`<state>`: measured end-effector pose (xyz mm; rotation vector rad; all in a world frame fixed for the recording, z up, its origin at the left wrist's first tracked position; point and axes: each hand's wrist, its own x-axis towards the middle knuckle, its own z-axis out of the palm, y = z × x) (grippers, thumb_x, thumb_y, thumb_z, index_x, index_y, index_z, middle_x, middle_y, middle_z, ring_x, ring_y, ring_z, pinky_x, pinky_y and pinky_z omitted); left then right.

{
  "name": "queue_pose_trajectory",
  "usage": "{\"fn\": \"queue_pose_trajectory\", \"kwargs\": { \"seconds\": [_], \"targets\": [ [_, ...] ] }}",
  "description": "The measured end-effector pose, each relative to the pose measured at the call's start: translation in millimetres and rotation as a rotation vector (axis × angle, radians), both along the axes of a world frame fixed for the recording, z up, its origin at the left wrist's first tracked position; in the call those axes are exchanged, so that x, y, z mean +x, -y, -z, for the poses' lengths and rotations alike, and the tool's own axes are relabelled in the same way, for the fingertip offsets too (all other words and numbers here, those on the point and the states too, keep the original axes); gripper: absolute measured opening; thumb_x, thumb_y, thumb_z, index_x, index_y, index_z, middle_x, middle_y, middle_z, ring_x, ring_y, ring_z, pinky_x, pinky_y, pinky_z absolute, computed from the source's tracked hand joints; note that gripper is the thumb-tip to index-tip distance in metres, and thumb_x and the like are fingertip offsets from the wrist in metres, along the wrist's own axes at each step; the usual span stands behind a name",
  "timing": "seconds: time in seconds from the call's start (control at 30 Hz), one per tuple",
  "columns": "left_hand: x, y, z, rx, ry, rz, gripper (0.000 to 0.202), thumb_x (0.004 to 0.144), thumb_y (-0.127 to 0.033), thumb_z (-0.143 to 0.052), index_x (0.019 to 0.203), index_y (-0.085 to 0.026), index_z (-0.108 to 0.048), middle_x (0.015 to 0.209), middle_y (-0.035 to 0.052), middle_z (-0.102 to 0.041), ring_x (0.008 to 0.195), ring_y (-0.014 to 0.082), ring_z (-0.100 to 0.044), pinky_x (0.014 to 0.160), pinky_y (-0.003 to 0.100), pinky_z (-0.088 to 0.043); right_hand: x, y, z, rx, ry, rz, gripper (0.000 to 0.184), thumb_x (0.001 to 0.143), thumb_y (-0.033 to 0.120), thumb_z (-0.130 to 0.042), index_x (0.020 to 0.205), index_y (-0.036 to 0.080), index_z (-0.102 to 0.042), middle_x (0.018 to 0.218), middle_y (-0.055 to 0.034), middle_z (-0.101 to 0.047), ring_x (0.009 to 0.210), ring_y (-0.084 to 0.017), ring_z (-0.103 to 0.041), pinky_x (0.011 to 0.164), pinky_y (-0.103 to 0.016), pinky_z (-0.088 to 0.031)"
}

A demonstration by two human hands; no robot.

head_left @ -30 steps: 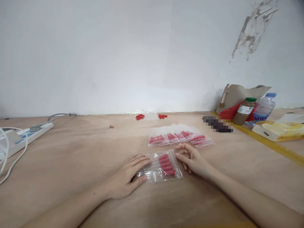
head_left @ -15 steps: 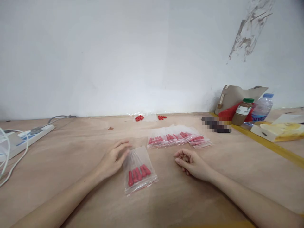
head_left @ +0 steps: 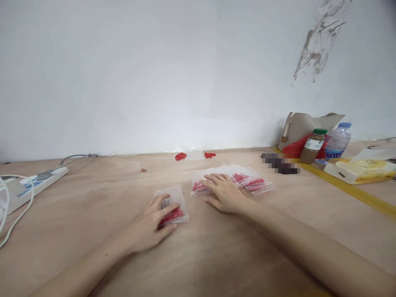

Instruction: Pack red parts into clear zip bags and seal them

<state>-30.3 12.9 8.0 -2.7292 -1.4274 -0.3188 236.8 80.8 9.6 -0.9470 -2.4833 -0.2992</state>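
Spread over a single clear zip bag (head_left: 182,196) of red pieces, my left hand (head_left: 157,220) rests with its fingers apart, hiding part of the bag. The red pieces (head_left: 177,213) show through the plastic between the fingers. My right hand (head_left: 223,190) lies with outstretched fingers on the left part of a row of overlapping zip bags (head_left: 258,185), each with red pieces inside. It covers some of that row and grips nothing that I can see.
Two small piles of loose red pieces, a left pile (head_left: 180,156) and a right pile (head_left: 210,155), lie near the wall. On the left is a power strip (head_left: 51,178) with cables. A jar (head_left: 314,146), water bottle (head_left: 339,142) and tissue pack (head_left: 360,170) stand on the right.
The single bag has moved up and slightly left, and my left hand has gone from its upper edge to lying over it. My right hand has uncurled and moved left onto the bag row.
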Motion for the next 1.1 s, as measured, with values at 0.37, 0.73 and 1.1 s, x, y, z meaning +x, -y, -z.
{"fn": "queue_pose_trajectory", "kwargs": {
  "seconds": [0.37,0.73,1.1],
  "targets": [
    [20.4,-52.2,8.8,-0.076,0.128,0.119,0.044,0.088,-0.040,-0.040,0.128,-0.022,-0.037,0.135,0.0092,-0.035,0.122,0.0243,-0.036,0.097,0.039,-0.037,19.6,-17.4,23.2,0.023,-0.003,0.045,0.031,0.087,0.026,-0.039,0.114,0.027,-0.053,0.113,-0.0057,-0.055,0.105,-0.019,-0.047,0.089,-0.037,-0.032],
    [9.2,-53.5,11.9,0.020,0.246,0.204,0.042,0.085,-0.032,-0.047,0.126,-0.027,-0.042,0.129,0.0045,-0.044,0.116,0.0211,-0.043,0.095,0.037,-0.040,14.6,-9.6,20.1,0.248,-0.074,-0.063,0.019,0.080,0.032,-0.050,0.092,0.022,-0.060,0.084,-0.0034,-0.061,0.084,-0.017,-0.048,0.083,-0.037,-0.030],
    [17.1,-70.5,14.5,0.061,0.358,0.210,0.034,0.085,-0.031,-0.049,0.118,-0.024,-0.051,0.118,0.0037,-0.055,0.109,0.0197,-0.050,0.090,0.038,-0.045,-22.4,-29.2,23.0,0.518,0.116,-0.122,0.023,0.080,0.012,-0.045,0.060,0.017,-0.055,0.060,-0.0006,-0.054,0.069,-0.013,-0.042,0.077,-0.035,-0.026]
  ]
}}
